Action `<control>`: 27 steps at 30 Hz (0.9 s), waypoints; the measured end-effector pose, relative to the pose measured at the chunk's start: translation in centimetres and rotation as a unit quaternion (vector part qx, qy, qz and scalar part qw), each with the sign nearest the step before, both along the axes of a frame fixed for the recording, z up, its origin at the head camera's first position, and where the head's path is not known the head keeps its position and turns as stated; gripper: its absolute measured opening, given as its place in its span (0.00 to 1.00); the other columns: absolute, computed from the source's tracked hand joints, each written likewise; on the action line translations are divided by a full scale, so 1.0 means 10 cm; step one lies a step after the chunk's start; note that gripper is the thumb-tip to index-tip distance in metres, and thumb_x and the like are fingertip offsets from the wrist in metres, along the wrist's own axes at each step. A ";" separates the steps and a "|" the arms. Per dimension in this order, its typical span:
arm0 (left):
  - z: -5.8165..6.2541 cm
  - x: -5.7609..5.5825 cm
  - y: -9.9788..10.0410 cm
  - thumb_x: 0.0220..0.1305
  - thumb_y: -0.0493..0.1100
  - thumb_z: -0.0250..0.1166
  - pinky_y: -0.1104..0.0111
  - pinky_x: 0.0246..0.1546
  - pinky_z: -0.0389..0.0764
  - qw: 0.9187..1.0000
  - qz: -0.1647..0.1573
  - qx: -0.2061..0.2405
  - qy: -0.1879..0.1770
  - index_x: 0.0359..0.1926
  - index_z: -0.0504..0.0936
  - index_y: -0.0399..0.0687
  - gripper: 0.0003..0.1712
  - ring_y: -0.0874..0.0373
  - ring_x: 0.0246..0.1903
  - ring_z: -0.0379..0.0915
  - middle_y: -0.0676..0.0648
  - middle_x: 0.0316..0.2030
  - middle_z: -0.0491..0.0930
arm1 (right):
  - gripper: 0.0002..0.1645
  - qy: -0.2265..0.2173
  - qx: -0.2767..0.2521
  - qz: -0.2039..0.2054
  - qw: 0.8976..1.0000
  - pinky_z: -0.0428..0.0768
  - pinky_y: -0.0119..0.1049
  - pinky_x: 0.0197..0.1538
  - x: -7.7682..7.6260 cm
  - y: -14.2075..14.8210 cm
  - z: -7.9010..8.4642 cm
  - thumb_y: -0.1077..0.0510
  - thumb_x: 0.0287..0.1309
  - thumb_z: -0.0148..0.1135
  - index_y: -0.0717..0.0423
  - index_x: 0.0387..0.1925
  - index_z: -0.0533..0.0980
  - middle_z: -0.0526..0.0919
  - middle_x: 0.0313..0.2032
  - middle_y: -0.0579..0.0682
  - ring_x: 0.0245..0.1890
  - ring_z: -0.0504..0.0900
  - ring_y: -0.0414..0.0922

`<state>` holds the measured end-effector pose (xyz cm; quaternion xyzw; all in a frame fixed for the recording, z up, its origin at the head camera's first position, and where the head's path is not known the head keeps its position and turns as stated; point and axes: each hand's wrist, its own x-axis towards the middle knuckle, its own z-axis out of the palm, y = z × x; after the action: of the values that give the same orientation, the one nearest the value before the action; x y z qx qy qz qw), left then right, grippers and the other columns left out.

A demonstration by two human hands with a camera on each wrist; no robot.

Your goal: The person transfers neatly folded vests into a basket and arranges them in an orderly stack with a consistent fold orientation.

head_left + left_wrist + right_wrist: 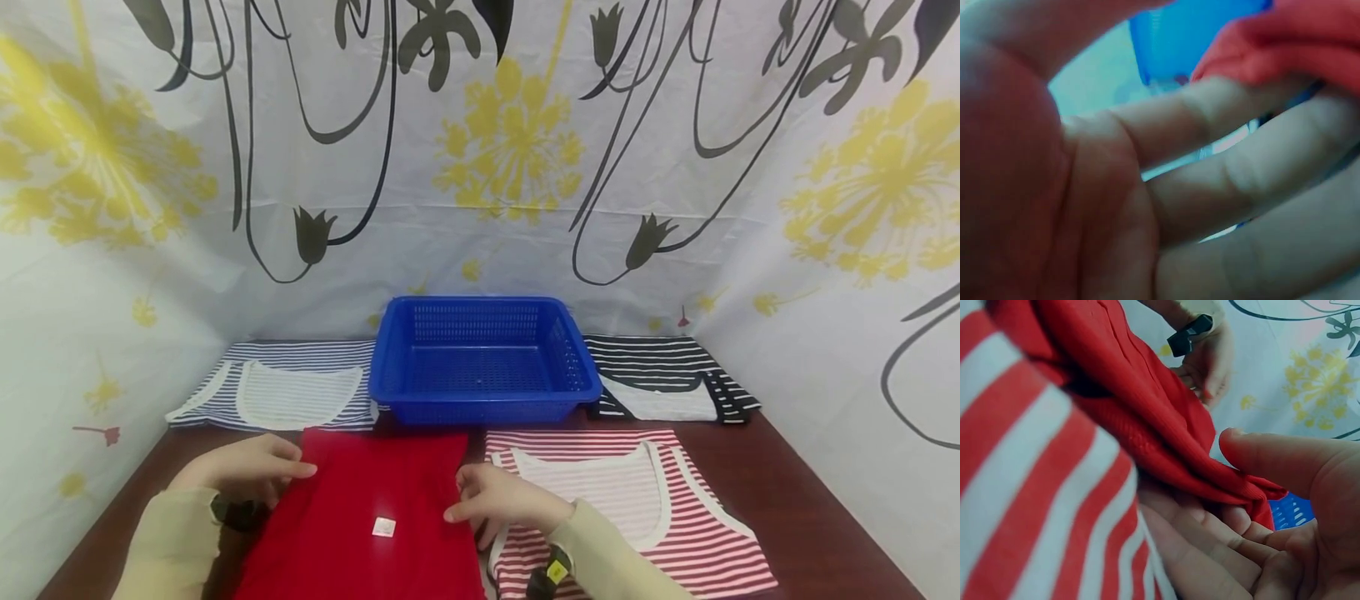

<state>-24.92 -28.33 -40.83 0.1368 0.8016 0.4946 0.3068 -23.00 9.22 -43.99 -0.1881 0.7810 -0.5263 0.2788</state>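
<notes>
A red cloth garment (360,508) with a small white square patch (383,527) lies spread in front of me, its ribbed fabric (1154,425) bunched along the right side. At its upper left edge is my left hand (251,467). In the left wrist view, that hand's long fingers (1235,169) are fairly straight and reach under the red cloth (1291,47). My right hand (510,497) is at the garment's right edge. In the right wrist view, its fingers (1210,544) lie bent beneath the cloth, while the thumb (1272,456) stands apart from it.
Behind the red garment stands a blue plastic basket (487,410). A red-and-white striped top (712,533) lies to the right, partly under my right forearm. A blue-striped top (300,354) and a black-striped top (645,358) flank the basket on the dark table (810,517).
</notes>
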 end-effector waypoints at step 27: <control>-0.07 0.01 -0.07 0.59 0.34 0.63 0.72 0.20 0.77 0.999 -0.045 -0.019 0.012 0.26 0.75 0.22 0.14 0.62 0.16 0.72 0.50 0.18 0.76 | 0.15 -0.004 -0.022 0.001 1.000 0.82 0.44 0.19 0.01 0.02 0.11 0.66 0.51 0.67 0.59 0.35 0.68 0.79 0.25 0.53 0.17 0.80 0.46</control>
<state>-24.87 -29.06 -41.56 0.1727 0.8074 0.4635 0.3217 -22.89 9.43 -42.92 -0.1929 0.7676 -0.5441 0.2785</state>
